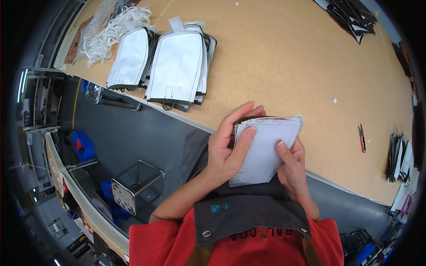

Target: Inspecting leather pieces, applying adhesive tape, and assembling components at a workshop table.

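Between my two hands, close to my body, is a white sewn panel (268, 144) with stitch lines along its edges and a dark layer showing at its top left. My left hand (230, 146) wraps its left side, with the thumb on the white face and the fingers behind. On the lower right edge, my right hand (293, 164) grips with its thumb in front; its other fingers are mostly hidden behind the panel. Beyond my hands, two stacks of similar dark-edged white panels lie on the table: a larger stack (175, 66) and a narrower stack (129, 57) to its left.
The brown worktable (275, 66) stretches ahead and right. White strips (120, 29) are heaped at far left. Red-handled snips (362, 139) lie at right, near a bundle of black-and-white pieces (399, 155). Dark pieces (350, 17) sit far right. A stool (137, 186) stands left.
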A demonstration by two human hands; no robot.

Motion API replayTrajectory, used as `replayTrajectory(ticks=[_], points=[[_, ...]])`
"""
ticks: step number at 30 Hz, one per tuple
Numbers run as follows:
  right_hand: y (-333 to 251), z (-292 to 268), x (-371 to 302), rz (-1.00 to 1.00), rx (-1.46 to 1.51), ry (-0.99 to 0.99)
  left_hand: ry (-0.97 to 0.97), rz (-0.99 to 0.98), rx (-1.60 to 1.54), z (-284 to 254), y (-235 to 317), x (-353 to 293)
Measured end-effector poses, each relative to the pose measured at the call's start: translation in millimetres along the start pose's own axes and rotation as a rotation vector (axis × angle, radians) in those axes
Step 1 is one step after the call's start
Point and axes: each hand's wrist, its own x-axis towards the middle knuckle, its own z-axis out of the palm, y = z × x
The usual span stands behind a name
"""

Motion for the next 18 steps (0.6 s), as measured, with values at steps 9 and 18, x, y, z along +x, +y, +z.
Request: replayTrajectory(ticks=[9, 18], points=[[1, 7, -1, 0.014, -0.001, 0.046, 0.081, 0.068, 0.427, 6, -5, -5], [-11, 11, 6, 0.028, -0.233, -0.063, 0.254, -0.353, -0.13, 8, 0, 2]])
